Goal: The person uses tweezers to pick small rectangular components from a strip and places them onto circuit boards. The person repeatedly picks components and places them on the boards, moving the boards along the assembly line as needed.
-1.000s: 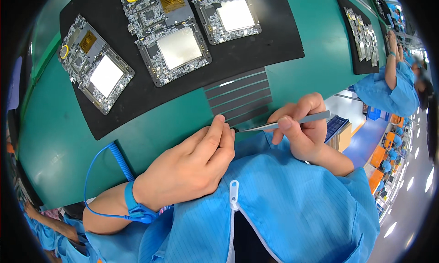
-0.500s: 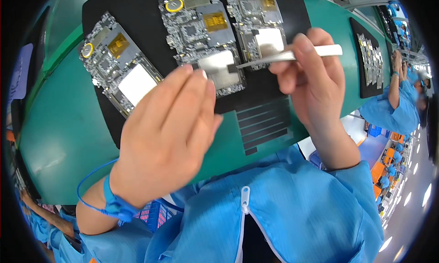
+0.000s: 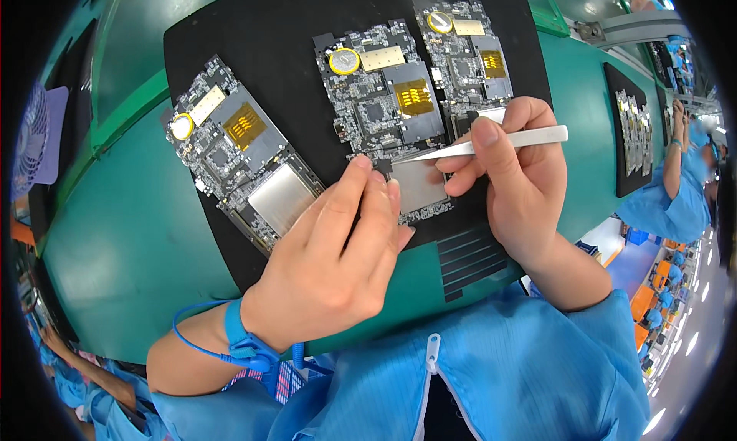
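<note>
A lilac-coloured plastic fan (image 3: 34, 138) is seen at the far left, beyond a smooth green counter (image 3: 115, 264) on which a black mat (image 3: 265, 30) is laid. On the mat, a slanted grey circuit board with a gold-brown film patch (image 3: 219, 158) is partly covered by the left hand (image 3: 326, 264), whose wrist is ringed by a blue band with a coiled cord (image 3: 239, 330). The left hand's fingers are bent and brought together at a second, central circuit board with a yellow-rimmed round cell (image 3: 376, 112); whether anything is pinched there cannot be told. Over that board's silver plate, a small dark piece (image 3: 384, 167) is met by the tips of slim pale metal tweezers (image 3: 541, 136). A third, similar circuit board (image 3: 464, 61) is set beyond, and flat dark strips (image 3: 472, 260) are lined up nearer the counter's edge. The tweezers are gripped in the right hand (image 3: 526, 191). At far right, more boards are held on another black mat (image 3: 623, 184), near a blue-clad co-worker (image 3: 668, 211).
</note>
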The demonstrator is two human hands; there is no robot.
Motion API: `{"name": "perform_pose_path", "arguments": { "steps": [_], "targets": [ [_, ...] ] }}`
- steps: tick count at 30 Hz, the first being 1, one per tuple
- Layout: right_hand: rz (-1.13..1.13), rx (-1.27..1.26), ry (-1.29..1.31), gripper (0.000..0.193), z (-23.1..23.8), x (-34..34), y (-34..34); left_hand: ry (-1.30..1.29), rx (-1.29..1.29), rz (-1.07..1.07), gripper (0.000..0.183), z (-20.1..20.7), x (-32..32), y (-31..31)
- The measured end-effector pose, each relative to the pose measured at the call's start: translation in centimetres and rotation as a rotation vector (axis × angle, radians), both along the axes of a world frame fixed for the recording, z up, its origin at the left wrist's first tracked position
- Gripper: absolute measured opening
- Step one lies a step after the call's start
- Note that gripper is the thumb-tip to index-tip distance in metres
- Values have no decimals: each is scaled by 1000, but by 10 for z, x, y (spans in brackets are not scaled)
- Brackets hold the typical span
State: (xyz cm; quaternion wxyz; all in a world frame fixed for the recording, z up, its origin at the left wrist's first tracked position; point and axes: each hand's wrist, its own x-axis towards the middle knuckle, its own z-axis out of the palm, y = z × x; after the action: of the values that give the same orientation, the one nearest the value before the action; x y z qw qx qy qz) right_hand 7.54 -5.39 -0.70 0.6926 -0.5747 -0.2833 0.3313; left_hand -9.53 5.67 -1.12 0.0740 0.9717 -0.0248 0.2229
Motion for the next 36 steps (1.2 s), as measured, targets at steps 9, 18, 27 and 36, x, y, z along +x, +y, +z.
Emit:
{"name": "perform_pose_path", "arguments": {
  "steps": [9,18,27,36],
  "targets": [
    [14,-17,8,21,3,3,0,-5,29,18,38,0,-1,-1],
    [35,-20,29,20,3,7,1,1,42,14,36,0,-2,0],
    [33,-30,26,20,6,4,3,-4,59,10,37,0,-3,0],
    [16,-36,25,20,5,2,3,5,49,9,37,0,-2,1]
  ]
}}
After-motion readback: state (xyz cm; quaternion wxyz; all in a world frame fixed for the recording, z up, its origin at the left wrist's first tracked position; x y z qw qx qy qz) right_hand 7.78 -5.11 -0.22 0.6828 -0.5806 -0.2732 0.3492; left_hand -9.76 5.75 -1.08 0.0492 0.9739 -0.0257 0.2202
